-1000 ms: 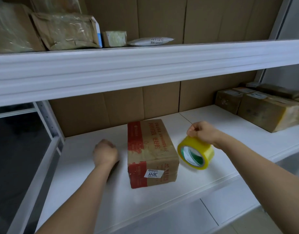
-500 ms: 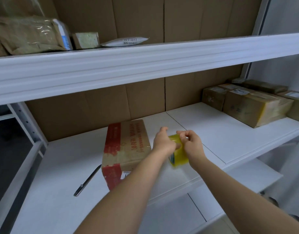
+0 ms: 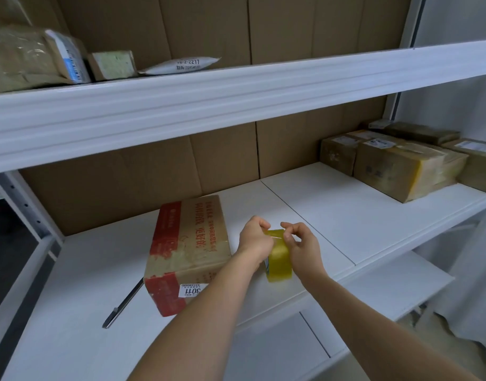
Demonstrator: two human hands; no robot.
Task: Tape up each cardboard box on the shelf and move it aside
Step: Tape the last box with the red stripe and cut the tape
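A brown cardboard box (image 3: pixel 188 243) with red bands and a white label lies on the white middle shelf (image 3: pixel 346 215). Just right of it, both hands meet on a roll of yellow tape (image 3: pixel 279 259). My left hand (image 3: pixel 254 237) pinches the top of the roll, and my right hand (image 3: pixel 301 243) grips the roll's right side with fingers curled at the tape's edge. The roll stands on edge above the shelf surface, partly hidden by both hands.
A dark pen (image 3: pixel 123 303) lies on the shelf left of the box. Several taped boxes (image 3: pixel 401 169) stand at the shelf's far right. Wrapped parcels (image 3: pixel 35 59) sit on the upper shelf. A lower shelf board (image 3: pixel 373 292) juts out below.
My left hand left the shelf beside the box, uncovering the pen, and joined my right hand on the tape roll. The view has shifted right.
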